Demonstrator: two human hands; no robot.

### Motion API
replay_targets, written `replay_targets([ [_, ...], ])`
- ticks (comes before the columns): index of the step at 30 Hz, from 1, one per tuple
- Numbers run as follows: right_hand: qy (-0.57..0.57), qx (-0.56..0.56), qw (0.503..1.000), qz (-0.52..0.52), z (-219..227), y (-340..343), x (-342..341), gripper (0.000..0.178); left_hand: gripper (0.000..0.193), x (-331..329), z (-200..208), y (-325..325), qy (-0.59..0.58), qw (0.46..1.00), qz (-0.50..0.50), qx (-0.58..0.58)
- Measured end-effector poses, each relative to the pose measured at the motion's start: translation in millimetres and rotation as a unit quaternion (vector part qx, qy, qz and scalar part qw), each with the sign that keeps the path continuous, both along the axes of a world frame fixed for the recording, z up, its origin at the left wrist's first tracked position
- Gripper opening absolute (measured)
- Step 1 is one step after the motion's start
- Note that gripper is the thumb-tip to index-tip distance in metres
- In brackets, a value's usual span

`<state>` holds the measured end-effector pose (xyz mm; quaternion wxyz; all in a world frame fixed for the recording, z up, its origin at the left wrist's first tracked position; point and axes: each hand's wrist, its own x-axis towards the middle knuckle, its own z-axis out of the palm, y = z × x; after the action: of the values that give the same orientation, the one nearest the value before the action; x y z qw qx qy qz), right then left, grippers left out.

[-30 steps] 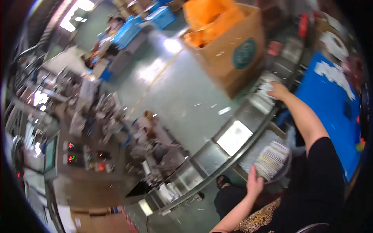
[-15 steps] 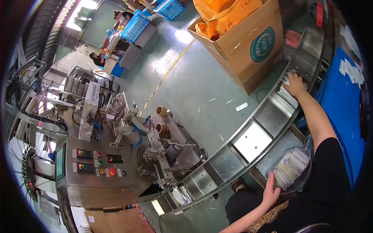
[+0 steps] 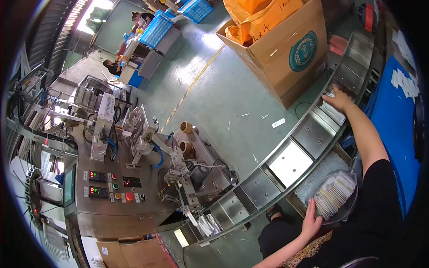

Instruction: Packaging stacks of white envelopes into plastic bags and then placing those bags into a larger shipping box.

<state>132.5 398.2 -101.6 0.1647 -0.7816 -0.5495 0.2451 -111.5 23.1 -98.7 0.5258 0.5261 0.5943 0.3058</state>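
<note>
My right hand (image 3: pixel 340 101) reaches over the curved metal conveyor (image 3: pixel 257 189), thumb and fingers spread at a compartment with thin white packets (image 3: pixel 331 111) in it. A bit of white shows between thumb and forefinger; whether they press on it I cannot tell. Lower down, my left hand (image 3: pixel 311 220) lies with straight fingers against a clear plastic bag (image 3: pixel 352 193). This bag holds a row of thin, flat white packets (image 3: pixel 331 199) standing on edge. Another pile of white packets (image 3: pixel 209 224) rests in a compartment at the conveyor's lower left end.
A steel machine (image 3: pixel 134 214) with buttons and displays stands at left, its metal arm (image 3: pixel 184 190) ending above the conveyor. Behind the conveyor is a large cardboard box (image 3: pixel 286 67) with orange bags (image 3: pixel 263 18). A blue sheet (image 3: pixel 393 120) with white packets lies at right. Two people work far off.
My right hand has shifted slightly, and less white shows under its fingers. A white strip has appeared at the machine arm's lower end. The left hand stays in place.
</note>
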Motion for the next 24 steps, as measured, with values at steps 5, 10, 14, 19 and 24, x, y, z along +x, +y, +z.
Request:
replay_targets([
  [5,-0.004,-0.116,0.989,0.090,30,-3,-12,0.100,0.074,-2,-4,0,-0.002,1.000,0.006,-0.006],
  [10,0.185,-0.140,0.959,0.166,21,-8,0,0.108,0.074,1,2,2,-0.019,0.999,0.006,-0.036],
  [14,0.209,-0.123,0.953,0.182,27,-11,-2,0.115,0.074,0,-2,2,-0.005,1.000,0.006,-0.017],
  [19,0.237,-0.140,0.950,0.147,2,1,12,0.116,0.074,3,-7,-1,0.037,0.999,-0.008,0.010],
  [24,0.281,-0.189,0.927,0.164,1,4,6,0.114,0.073,2,-7,-1,0.032,0.999,-0.003,0.002],
])
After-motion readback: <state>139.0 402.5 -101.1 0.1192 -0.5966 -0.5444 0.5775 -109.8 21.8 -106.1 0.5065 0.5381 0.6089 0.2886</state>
